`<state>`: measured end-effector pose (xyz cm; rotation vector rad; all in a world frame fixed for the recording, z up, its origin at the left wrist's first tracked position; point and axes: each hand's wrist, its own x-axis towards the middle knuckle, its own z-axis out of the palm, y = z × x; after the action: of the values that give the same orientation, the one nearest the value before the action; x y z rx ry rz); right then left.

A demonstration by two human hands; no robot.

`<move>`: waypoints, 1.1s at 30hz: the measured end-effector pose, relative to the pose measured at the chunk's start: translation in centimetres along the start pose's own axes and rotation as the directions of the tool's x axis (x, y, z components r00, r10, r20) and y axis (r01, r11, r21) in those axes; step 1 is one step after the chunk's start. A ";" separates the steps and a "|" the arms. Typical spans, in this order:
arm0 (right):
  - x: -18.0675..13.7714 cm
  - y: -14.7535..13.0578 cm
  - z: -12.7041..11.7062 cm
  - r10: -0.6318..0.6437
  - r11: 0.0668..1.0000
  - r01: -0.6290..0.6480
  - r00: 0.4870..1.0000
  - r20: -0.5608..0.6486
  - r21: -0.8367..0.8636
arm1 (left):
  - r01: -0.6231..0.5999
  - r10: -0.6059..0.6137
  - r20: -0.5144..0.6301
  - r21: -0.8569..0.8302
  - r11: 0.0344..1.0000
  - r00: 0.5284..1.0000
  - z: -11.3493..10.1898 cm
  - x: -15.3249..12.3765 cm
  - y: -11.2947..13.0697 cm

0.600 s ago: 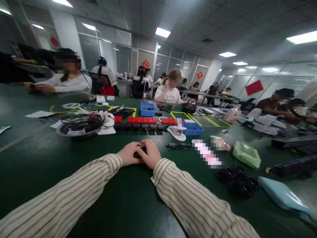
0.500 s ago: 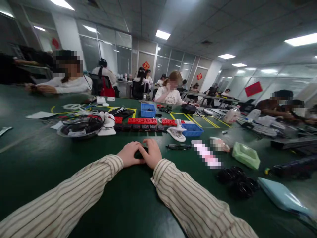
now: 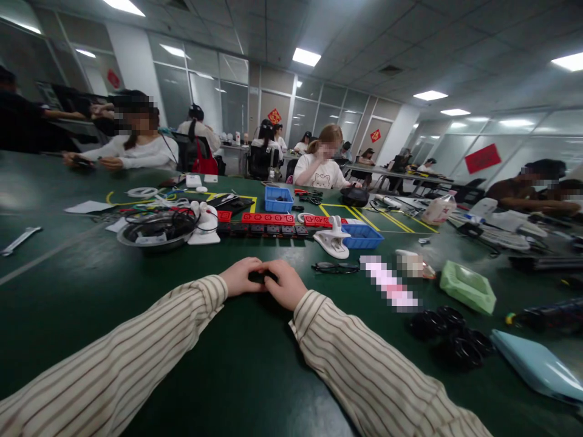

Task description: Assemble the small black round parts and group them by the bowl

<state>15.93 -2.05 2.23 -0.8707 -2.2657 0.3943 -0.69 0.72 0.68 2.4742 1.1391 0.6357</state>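
My left hand [image 3: 240, 277] and my right hand [image 3: 286, 284] meet fingertip to fingertip low over the green table [image 3: 218, 376]. The fingers of both are bent inward and overlap at the tips. A small dark gap shows between the two palms; whether anything lies inside it is hidden. Beyond the hands runs a red and black power strip [image 3: 268, 220]. To the right of my right hand lie black-framed glasses [image 3: 336, 267], with a white clip-shaped stand [image 3: 334, 240] just behind them.
A metal bowl [image 3: 152, 238] of dark cables stands left of a white device [image 3: 204, 227]. Blue bins [image 3: 364, 237], a green tray [image 3: 468, 290], black rings [image 3: 450, 334] and a light blue case [image 3: 537, 367] lie to the right. A person [image 3: 322, 162] sits across the table.
The view has turned slightly left, so the scene sits farther right. The fingers of my two hands have drawn closer and the gap between them has narrowed.
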 end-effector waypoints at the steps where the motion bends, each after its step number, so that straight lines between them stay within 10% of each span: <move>1: -0.1 -0.1 0.0 -0.017 1.000 0.017 1.000 0.006 0.011 | -0.011 0.011 0.016 -0.009 1.000 1.000 0.0 0.0 -0.1; 6: -0.6 -1.0 0.3 -0.068 0.998 0.069 0.994 -0.081 0.010 | -0.024 0.023 0.030 0.037 0.999 0.999 0.3 0.0 -0.1; 17: -0.4 0.1 1.1 0.210 0.956 -0.248 0.951 -0.225 -0.158 | 0.013 -0.003 -0.062 0.162 0.987 0.998 0.6 -0.3 0.6; 33: -0.7 -0.5 0.2 -0.028 1.000 0.029 0.988 -0.154 0.010 | -0.032 0.034 -0.024 0.065 0.997 0.999 1.0 -0.5 -0.4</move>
<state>15.97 -2.96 2.02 -0.8328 -2.1291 0.3160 -0.73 0.45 -0.45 2.5512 1.1482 0.6511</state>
